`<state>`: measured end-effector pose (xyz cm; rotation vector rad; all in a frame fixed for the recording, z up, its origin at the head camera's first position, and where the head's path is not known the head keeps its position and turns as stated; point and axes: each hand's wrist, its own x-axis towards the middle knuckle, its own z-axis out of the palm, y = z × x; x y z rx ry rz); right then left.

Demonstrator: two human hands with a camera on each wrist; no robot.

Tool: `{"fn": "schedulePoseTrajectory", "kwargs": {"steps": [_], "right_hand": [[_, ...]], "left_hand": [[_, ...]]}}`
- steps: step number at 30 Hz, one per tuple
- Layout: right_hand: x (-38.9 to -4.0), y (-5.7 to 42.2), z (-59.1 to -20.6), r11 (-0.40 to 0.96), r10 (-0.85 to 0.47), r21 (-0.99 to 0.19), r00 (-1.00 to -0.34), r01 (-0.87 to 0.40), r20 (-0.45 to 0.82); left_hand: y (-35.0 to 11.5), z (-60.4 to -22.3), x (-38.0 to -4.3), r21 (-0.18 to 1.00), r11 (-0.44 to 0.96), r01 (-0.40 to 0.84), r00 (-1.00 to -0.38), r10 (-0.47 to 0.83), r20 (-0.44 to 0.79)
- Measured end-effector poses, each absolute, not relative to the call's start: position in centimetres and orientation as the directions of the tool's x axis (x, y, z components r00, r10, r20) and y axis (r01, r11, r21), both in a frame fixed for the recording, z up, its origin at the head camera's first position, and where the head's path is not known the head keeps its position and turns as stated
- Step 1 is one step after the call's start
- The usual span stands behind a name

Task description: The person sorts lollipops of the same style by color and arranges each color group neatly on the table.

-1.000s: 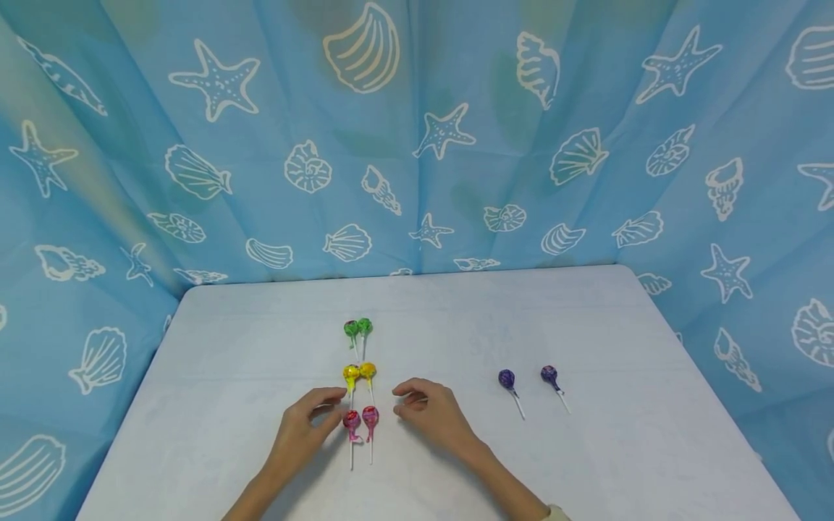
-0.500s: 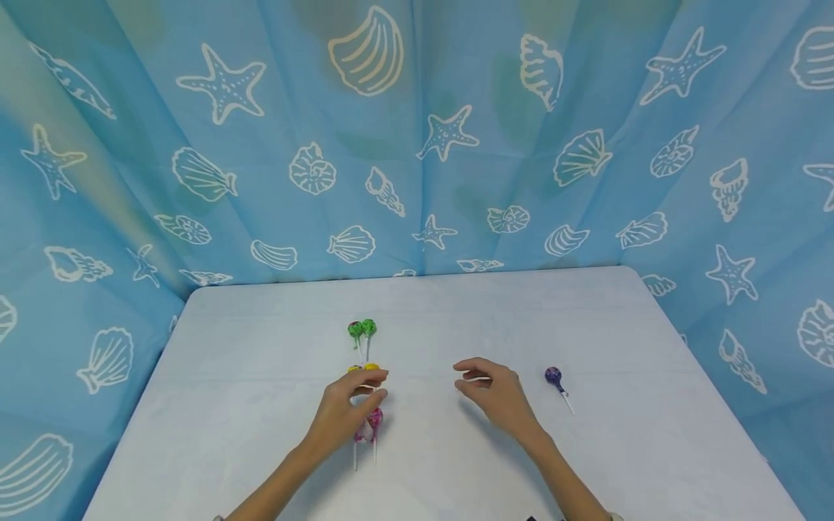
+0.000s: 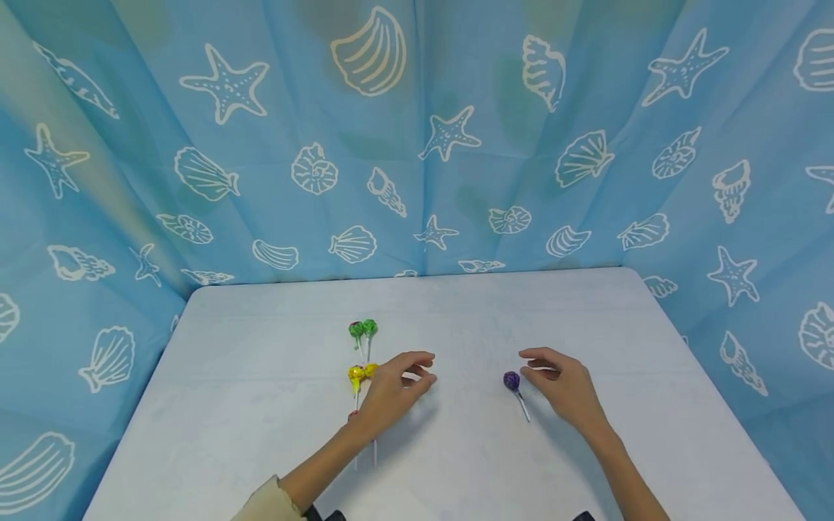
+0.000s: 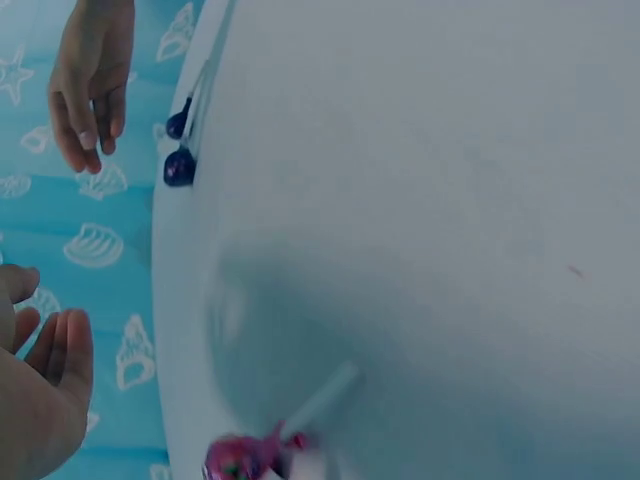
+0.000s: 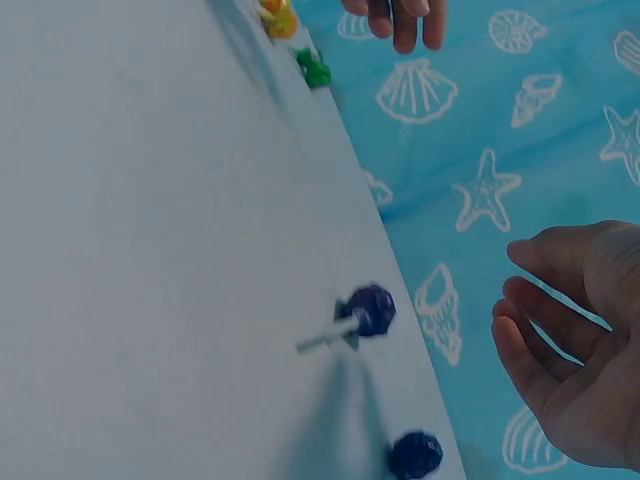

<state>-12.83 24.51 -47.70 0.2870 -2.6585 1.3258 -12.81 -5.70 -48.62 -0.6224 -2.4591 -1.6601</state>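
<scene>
Three pairs of lollipops lie in a column on the white table (image 3: 260,405): green (image 3: 362,328), yellow (image 3: 358,373), and pink (image 4: 235,460), which my left wrist mostly hides in the head view. My left hand (image 3: 426,367) hovers just right of the yellow pair, fingers loosely curled, holding nothing. My right hand (image 3: 528,364) hangs relaxed and empty beside a purple lollipop (image 3: 511,380). It covers a second purple lollipop (image 5: 415,455) in the head view. Both purple ones show in the right wrist view, the nearer one (image 5: 372,308) with its stick.
A blue curtain (image 3: 417,145) printed with shells and starfish closes in the table at the back and both sides. Bare table surface lies between the two hands and along the front edge (image 3: 456,492).
Both hands have moved to the right. The left one left the pink pair and now sits right of the yellow pair. The right one reached the purple lollipops and covers one.
</scene>
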Motion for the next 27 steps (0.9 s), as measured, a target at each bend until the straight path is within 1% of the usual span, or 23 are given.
{"fn": "schedulePoseTrajectory", "kwargs": {"steps": [5,9,14,20,24,27], "right_hand": [[-13.1,26.7,-47.7,0.636,-0.067,-0.737,-0.968,-0.228,0.242],[-13.3,28.5,-48.2,0.666,-0.026,-0.719,-0.969,-0.2,0.245],[-13.7,30.5,-48.7,0.684,-0.007,-0.707,-0.97,-0.181,0.242],[-14.0,31.9,-49.5,0.683,-0.005,-0.718,-0.984,-0.135,0.18],[-13.8,32.6,-49.9,0.683,-0.029,-0.722,-0.992,-0.11,0.124],[-13.8,33.0,-50.0,0.672,-0.076,-0.734,-0.995,-0.101,0.068]], "left_hand": [[-3.7,-48.6,-13.3,0.882,0.276,0.383,-0.903,0.314,0.294],[-2.2,-49.1,-13.6,0.896,0.268,0.354,-0.902,0.35,0.252],[-0.4,-49.6,-13.8,0.915,0.258,0.309,-0.912,0.354,0.208],[1.2,-50.1,-14.1,0.931,0.246,0.269,-0.926,0.331,0.181],[2.3,-50.5,-14.2,0.942,0.228,0.244,-0.927,0.339,0.158],[3.1,-51.0,-14.4,0.943,0.234,0.235,-0.928,0.342,0.147]]}}
